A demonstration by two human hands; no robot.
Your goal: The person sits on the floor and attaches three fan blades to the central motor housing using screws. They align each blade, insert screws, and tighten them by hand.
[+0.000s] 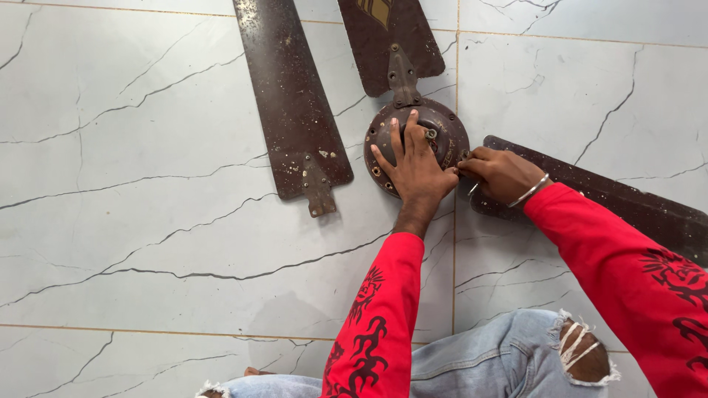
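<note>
**Left palm on the hub, right fingers pinching at its 3 o'clock rim**

I am looking straight down at a ceiling fan lying on a pale tiled floor (147, 221). The round brown hub (450, 136) sits just above the middle of my view, and both hands meet on it.

My left hand (417, 166) lies flat over the hub's lower half, fingers spread and pointing to 12 o'clock, with the fingertips close to the small shaft stub (430, 134) at the centre. That grip is wide apart: it presses down on the metal and encloses nothing.

My right hand (501, 173) comes in from 3 o'clock and is the one at the working point. Its fingers are drawn together in a pinch right at the hub's rim, where the hub meets the right blade (627, 203). Something small may sit between the fingertips, but it is too tiny for me to tell what. A silver bangle (531, 191) rides on that wrist.

The right blade's long axis runs from the hub out toward 4 o'clock, passing under my right forearm. A second blade (387, 37) is still bolted on by its bracket (403, 77) and points to 12 o'clock. A third blade (291, 96) lies loose on the floor at 9 o'clock of the hub, apart from it, with its bracket end toward 6 o'clock.

So the pinch point lies just to the right of my left hand, nearly touching it.
</note>
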